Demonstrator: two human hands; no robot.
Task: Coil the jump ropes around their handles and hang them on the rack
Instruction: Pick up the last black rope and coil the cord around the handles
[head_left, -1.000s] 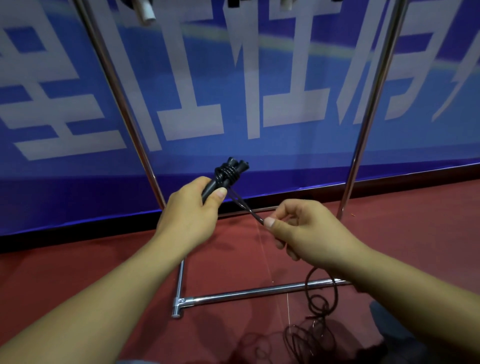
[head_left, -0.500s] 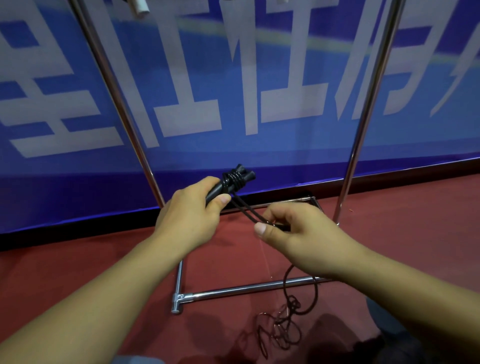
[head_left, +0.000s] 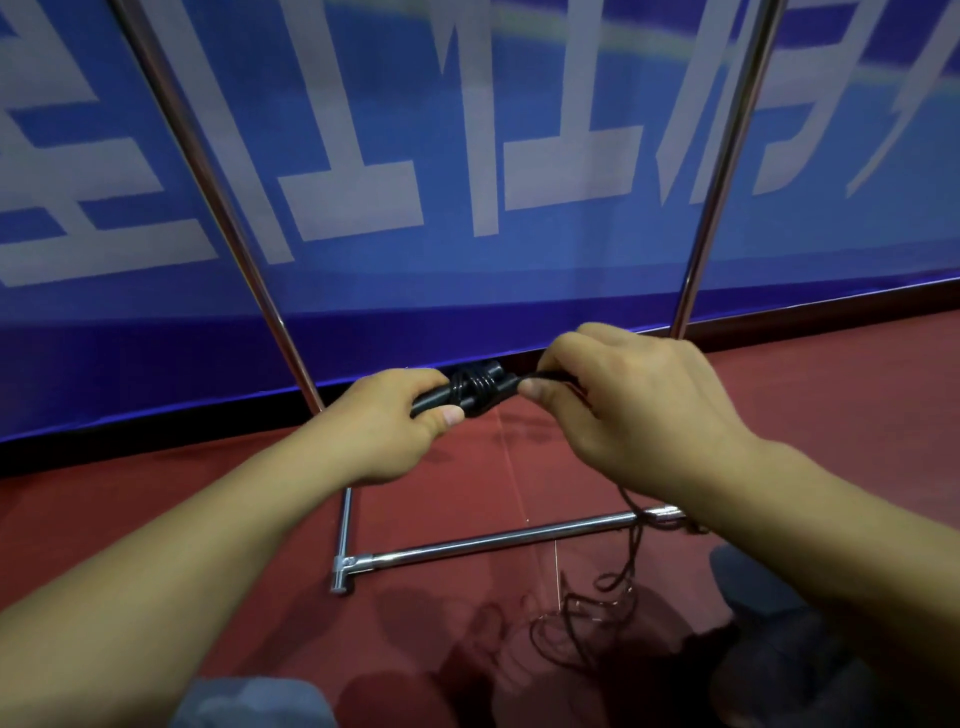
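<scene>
My left hand (head_left: 384, 421) grips the two black jump-rope handles (head_left: 475, 387), held together and pointing right, with several turns of black rope wound round them. My right hand (head_left: 618, 405) pinches the rope just right of the handles, close to their tips. From under that hand the loose rope (head_left: 587, 618) drops to the floor and lies there in a tangled heap. The chrome rack (head_left: 488, 543) stands right behind my hands; its top bar is out of view.
The rack's two slanted uprights (head_left: 228, 228) rise on either side of my hands in front of a blue banner with white characters. Its base bars lie on the red floor. My knees show at the bottom edge.
My right hand has come up and over toward the handle tips, drawing the rope tight beside the coil. The handles have tilted from pointing up-right to lying level, and the view has dipped lower.
</scene>
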